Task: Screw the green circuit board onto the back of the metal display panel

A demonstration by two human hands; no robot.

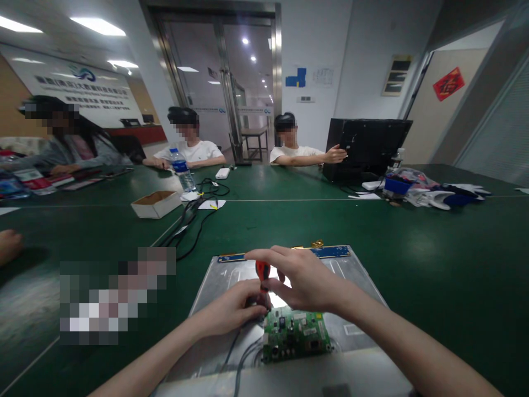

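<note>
A bare metal back panel (355,309) of a screen lies flat on the green table in front of me, with a green circuit board (296,335) fixed near its lower middle. My right hand (301,278) is closed around the red handle of a screwdriver (262,271), held upright over the board's upper left corner. My left hand (233,309) is curled beside the screwdriver's shaft, fingers pressed at the tip near the board. What the left fingers pinch is hidden. Grey cables (242,358) run from the board toward me.
An open cardboard box (156,203), a water bottle (182,170) and black cables (194,212) lie at the middle left. A black monitor (366,146), gloves and a bag (433,193) sit at the far right. Three people sit across the table. A hand (9,244) rests at the left edge.
</note>
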